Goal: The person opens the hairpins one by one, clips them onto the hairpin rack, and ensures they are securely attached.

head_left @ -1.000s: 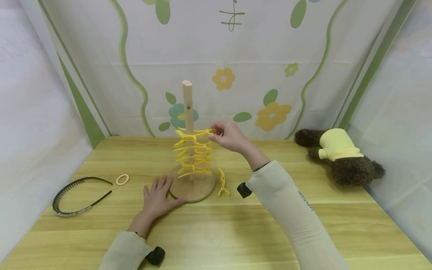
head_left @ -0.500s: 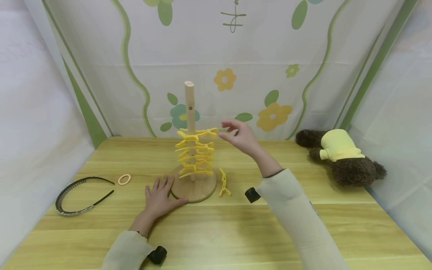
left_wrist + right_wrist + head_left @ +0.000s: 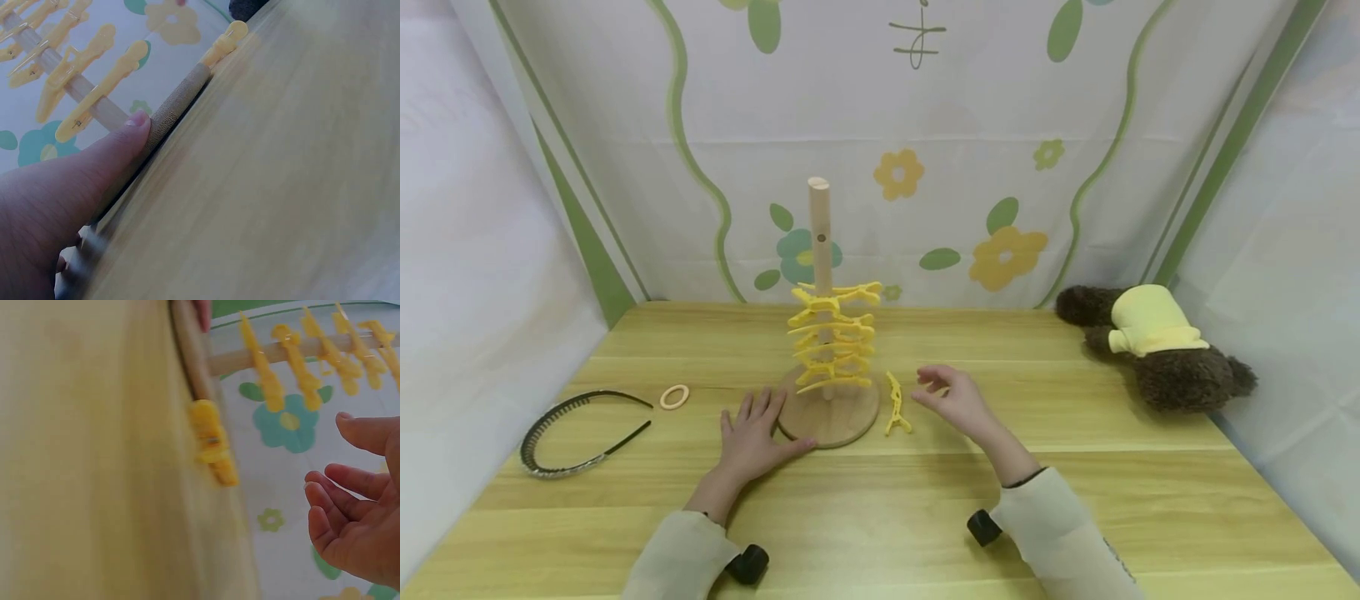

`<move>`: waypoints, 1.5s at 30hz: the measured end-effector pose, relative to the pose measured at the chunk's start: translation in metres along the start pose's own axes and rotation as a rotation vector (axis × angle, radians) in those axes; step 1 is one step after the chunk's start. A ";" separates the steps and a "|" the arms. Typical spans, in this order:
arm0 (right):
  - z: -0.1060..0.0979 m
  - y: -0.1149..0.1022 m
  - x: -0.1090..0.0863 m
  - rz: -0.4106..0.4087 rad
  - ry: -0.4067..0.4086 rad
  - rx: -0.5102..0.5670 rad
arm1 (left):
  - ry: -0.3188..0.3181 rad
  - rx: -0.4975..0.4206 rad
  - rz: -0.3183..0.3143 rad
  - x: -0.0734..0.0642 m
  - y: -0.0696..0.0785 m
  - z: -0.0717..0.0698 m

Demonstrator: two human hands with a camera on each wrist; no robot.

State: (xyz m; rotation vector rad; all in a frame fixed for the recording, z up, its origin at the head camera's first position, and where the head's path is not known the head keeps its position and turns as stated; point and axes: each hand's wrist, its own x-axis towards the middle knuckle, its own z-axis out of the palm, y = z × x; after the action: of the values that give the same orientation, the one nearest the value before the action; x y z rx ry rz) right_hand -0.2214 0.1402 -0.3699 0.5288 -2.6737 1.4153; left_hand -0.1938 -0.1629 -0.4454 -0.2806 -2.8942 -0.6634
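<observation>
Several yellow hair clips are clamped one above another on an upright wooden post, which rises from a round wooden base. My left hand lies with spread fingers on the left rim of this base; the left wrist view shows the thumb on its edge. One loose yellow hair clip lies on the table just right of the base. To the right of that clip hovers my right hand, fingers loosely bent and holding nothing. In the right wrist view its thumb and fingertips are apart.
A black toothed headband and a small pale ring lie on the left of the wooden table. A brown plush toy in a yellow shirt lies at the right back. A floral curtain hangs behind.
My right hand has let go of the topmost hair clip, which stays on the post. It has moved right and down to beside the loose clip. The left hand keeps its place.
</observation>
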 end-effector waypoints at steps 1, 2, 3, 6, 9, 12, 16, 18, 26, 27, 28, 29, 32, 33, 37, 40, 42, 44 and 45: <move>0.004 0.004 -0.003 0.003 0.000 0.004 | 0.000 0.000 0.000 0.000 0.000 0.000; 0.009 0.009 -0.005 0.007 -0.001 0.001 | 0.000 0.000 -0.001 0.000 0.000 0.000; 0.013 0.012 -0.007 0.008 -0.004 0.002 | 0.001 0.000 -0.002 0.000 0.000 0.000; 0.023 0.020 -0.011 0.035 -0.016 0.017 | 0.002 -0.001 -0.002 0.000 -0.001 0.000; 0.031 0.026 -0.015 0.063 -0.012 0.058 | 0.001 -0.005 -0.004 0.000 0.000 0.000; 0.039 0.032 -0.017 0.071 -0.004 0.074 | 0.001 -0.009 -0.005 0.000 0.000 -0.001; 0.046 0.037 -0.019 0.048 0.032 0.044 | 0.003 -0.007 -0.003 0.000 0.001 -0.001; 0.048 0.037 -0.021 0.036 0.064 0.025 | 0.004 -0.006 0.000 0.000 0.001 -0.001; 0.044 0.042 -0.022 0.047 0.163 -0.034 | 0.011 -0.005 0.006 0.000 0.002 0.000; 0.042 0.044 -0.021 0.049 0.175 -0.037 | 0.011 -0.006 0.006 0.000 0.002 -0.001; 0.040 0.045 -0.021 0.059 0.186 -0.034 | 0.012 -0.007 0.006 0.000 0.002 -0.001; 0.037 0.047 -0.020 0.064 0.197 -0.037 | 0.012 -0.007 0.005 0.000 0.002 -0.001; 0.029 0.055 -0.017 0.085 0.220 -0.055 | 0.012 -0.007 0.004 0.000 0.002 -0.001; 0.026 0.057 -0.017 0.094 0.225 -0.061 | 0.010 -0.008 0.004 0.000 0.002 -0.002; 0.015 0.064 -0.016 0.137 0.227 -0.044 | 0.010 -0.007 0.001 0.000 0.002 -0.002; 0.011 0.066 -0.017 0.142 0.169 -0.037 | 0.011 -0.005 -0.002 0.000 0.002 -0.002; 0.009 0.067 -0.017 0.128 0.107 -0.066 | 0.011 -0.004 -0.003 0.000 0.002 -0.002; 0.008 0.068 -0.018 0.113 0.053 -0.112 | 0.008 -0.001 -0.003 0.000 0.002 -0.002; 0.008 0.068 -0.019 0.101 0.032 -0.139 | 0.006 0.000 -0.004 0.000 0.003 -0.002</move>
State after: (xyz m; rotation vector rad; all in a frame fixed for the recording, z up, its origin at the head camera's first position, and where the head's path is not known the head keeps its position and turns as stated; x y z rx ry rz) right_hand -0.2256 0.1738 -0.4319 0.3620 -2.7829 1.2356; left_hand -0.1928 -0.1613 -0.4427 -0.2725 -2.8903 -0.6634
